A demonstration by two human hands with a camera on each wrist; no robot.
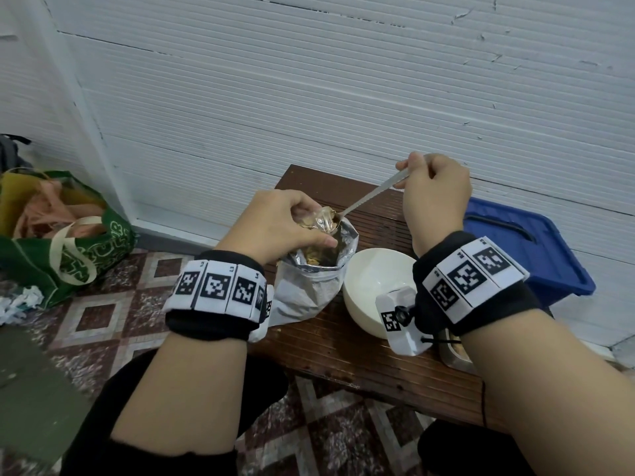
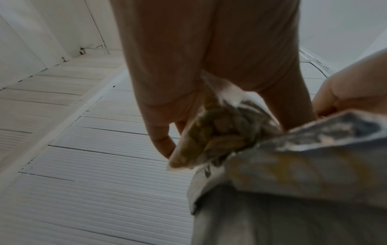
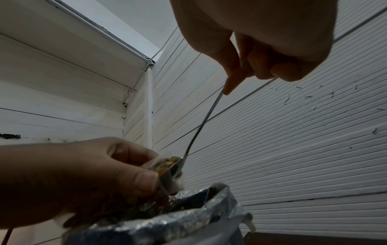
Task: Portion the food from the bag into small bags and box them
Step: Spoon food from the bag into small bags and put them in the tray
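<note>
A silver foil bag [image 1: 309,286] stands open on the low wooden table [image 1: 343,348], with brownish food inside. My left hand [image 1: 278,225] holds a small clear bag [image 1: 318,219] just above the foil bag's mouth. The small bag [image 2: 211,132] has food in it and is pinched between thumb and fingers [image 3: 134,167]. My right hand [image 1: 433,187] grips the handle of a metal spoon [image 1: 371,195]. The spoon's bowl [image 3: 178,167] is at the small bag's opening [image 3: 165,164]. The foil bag [image 3: 167,220] sits right below.
A white empty bowl [image 1: 371,283] sits right of the foil bag. A blue plastic lid or box [image 1: 525,249] lies at the table's right. A metal tray corner [image 1: 453,355] shows under my right wrist. A green tote bag [image 1: 62,235] stands on the tiled floor, left.
</note>
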